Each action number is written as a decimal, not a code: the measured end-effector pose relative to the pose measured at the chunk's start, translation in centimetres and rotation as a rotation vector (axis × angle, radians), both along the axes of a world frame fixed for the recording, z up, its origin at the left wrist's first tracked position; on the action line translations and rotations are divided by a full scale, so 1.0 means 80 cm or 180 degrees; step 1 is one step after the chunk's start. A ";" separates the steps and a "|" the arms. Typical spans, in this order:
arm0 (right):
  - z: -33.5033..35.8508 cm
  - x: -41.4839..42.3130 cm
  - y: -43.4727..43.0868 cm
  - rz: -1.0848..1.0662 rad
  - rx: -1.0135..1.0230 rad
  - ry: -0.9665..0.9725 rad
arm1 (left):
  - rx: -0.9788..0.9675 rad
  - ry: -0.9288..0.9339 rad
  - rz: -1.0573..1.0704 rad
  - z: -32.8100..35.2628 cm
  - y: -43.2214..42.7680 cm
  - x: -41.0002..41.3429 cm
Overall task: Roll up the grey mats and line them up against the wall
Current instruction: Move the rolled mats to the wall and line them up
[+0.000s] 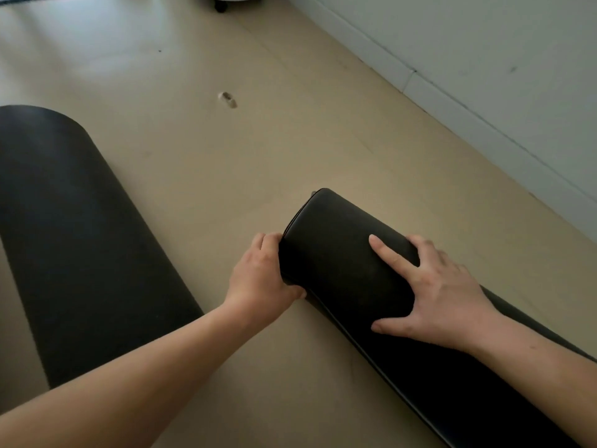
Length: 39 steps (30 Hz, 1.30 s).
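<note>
— Two mats are shown; which is in hand?

— Reading from the left: a second grey mat (74, 237) lies out to the left of the left hand, apparently flat on the floor (226, 156) and untouched. The left hand (258, 273) curls its fingers round the end of the rolled mat (336, 253). The right hand (433, 292) rests on top of the roll, fingers spread, palm pressing down.

— How does the roll's long axis run?

— From the end at the left hand, under the right palm, and on beneath the right forearm. It appears roughly parallel to the wall (484, 59), which stands beyond the right hand, with floor between.

— Which hand leads the coming move?

— Probably the right, being nearer the wall. The roll would need shifting sideways, away from the left hand, with its axis kept along the skirting. Its loose edge could spring open if the pressure lifts.
</note>
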State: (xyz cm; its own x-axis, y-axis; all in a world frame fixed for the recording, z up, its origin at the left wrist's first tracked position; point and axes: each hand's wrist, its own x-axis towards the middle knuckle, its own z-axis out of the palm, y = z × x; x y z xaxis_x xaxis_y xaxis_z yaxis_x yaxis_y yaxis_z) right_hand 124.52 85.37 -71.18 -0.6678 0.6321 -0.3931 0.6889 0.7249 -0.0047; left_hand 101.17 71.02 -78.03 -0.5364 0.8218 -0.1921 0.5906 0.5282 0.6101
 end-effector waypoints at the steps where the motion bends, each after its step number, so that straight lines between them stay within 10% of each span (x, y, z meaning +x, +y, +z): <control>1: 0.005 0.004 0.008 -0.0072 -0.0154 0.0024 | -0.0011 -0.0012 0.0004 0.001 -0.001 -0.001; 6: 0.022 0.040 0.033 -0.0616 -0.0775 -0.0148 | -0.0038 0.0009 0.0063 0.006 0.007 0.004; 21: -0.020 0.254 0.065 -0.1408 0.1167 -0.0398 | -0.0719 0.0340 -0.1788 0.059 0.219 0.167; 39: 0.005 0.303 0.102 -0.1691 -0.0645 -0.0264 | -0.0822 0.0651 -0.1573 0.061 0.208 0.218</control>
